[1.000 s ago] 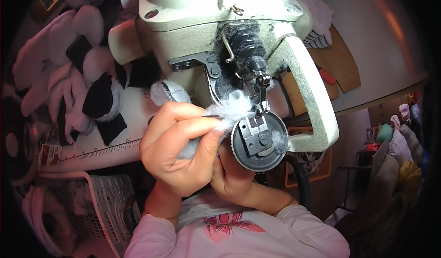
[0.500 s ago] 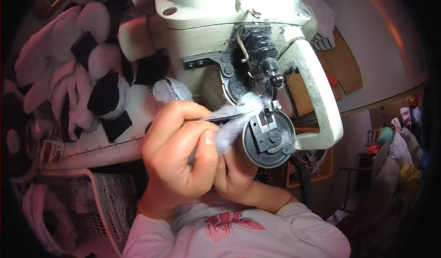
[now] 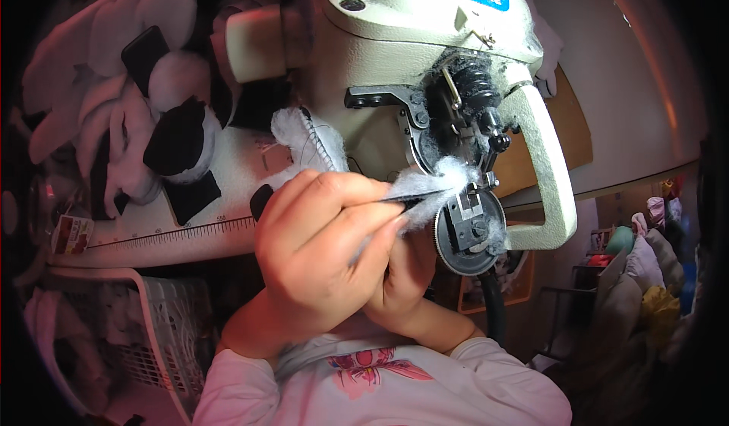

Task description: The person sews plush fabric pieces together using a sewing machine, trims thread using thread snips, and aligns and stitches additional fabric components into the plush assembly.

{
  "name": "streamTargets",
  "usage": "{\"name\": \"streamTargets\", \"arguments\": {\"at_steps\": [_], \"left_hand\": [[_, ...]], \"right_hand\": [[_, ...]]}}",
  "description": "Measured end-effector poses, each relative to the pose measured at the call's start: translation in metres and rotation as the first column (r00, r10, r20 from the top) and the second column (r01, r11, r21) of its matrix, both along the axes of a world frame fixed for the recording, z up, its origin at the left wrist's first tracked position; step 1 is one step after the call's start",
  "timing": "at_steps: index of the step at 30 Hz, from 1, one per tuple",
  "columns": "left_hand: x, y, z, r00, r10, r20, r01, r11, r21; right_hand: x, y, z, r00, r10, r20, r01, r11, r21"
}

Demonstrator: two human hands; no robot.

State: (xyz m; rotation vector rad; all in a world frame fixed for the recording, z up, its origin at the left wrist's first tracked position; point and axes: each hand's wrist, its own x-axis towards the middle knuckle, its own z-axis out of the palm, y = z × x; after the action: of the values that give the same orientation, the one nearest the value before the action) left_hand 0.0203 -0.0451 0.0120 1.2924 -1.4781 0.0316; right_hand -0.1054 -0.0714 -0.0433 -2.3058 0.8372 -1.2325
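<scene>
In front of me stands a cream overedge-type sewing machine [image 3: 364,58] with a round black feed disc [image 3: 471,236] and lint around its needle parts. My left hand [image 3: 326,251] is closed, pinching the edge of a fluffy white and dark fabric piece [image 3: 425,190] between thumb and fingers. The far end of that piece lies at the machine's feed point, just above the disc. Behind and below the left hand, my right hand [image 3: 406,278] is curled against the same piece beside the disc; its fingertips are mostly hidden.
A stitched fluffy piece [image 3: 311,145] lies left of the machine. Plush white and black pieces [image 3: 178,84] are piled at the far left. A ruler strip [image 3: 190,232] runs along the table's front edge. A white plastic basket [image 3: 152,312] stands below. The machine's cream handle [image 3: 554,168] rises at right.
The view has shifted, so the machine and both hands appear further right. The hands keep their grip by the disc. More of the stitched piece beside the machine shows.
</scene>
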Motion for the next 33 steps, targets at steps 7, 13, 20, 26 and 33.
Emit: {"name": "streamTargets", "arguments": {"at_steps": [7,13,20,26,33], "left_hand": [[0.002,0.0,-0.001,0.999,0.006,0.036,-0.001,0.991,-0.133],[0.016,-0.009,0.0,0.991,-0.116,-0.064,0.113,0.993,-0.045],[0.024,-0.027,-0.012,0.986,-0.117,0.12,0.143,0.96,-0.242],[0.009,-0.021,0.009,0.947,-0.038,0.32,0.105,0.976,-0.193],[0.01,-0.019,0.007,0.967,-0.091,0.238,0.116,0.989,-0.094]], "right_hand": [[-0.003,0.004,0.007,1.0,0.023,0.0,-0.023,1.0,0.011],[-0.008,0.004,0.01,0.997,0.079,-0.025,-0.078,0.997,0.011],[-0.005,-0.005,0.006,0.996,0.083,-0.044,-0.082,0.996,0.03],[-0.007,-0.008,0.004,0.99,0.108,0.088,-0.122,0.979,0.165],[-0.023,-0.002,-0.009,0.994,0.067,0.088,-0.073,0.995,0.061]]}}
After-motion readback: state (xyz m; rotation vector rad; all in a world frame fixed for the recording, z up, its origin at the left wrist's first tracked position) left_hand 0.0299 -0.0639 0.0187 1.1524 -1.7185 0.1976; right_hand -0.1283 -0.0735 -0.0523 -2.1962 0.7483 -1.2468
